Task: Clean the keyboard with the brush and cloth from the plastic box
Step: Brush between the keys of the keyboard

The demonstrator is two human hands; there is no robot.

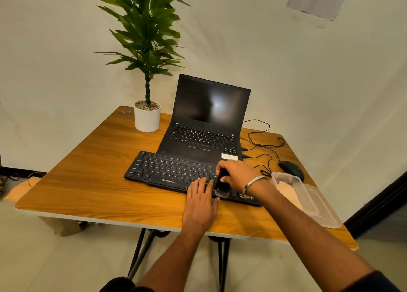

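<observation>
The brush [222, 185] is gripped in the right hand [236, 174], bristles down on the right part of the keyboard [167, 170]. The left hand [201, 200] is laid flat, fingers straight, on the front edge just beside the brush. The keyboard's long axis runs away to the left of the brush, so most keys lie that way. The box [295, 192] is set at the right; a pale cloth seems to lie inside.
</observation>
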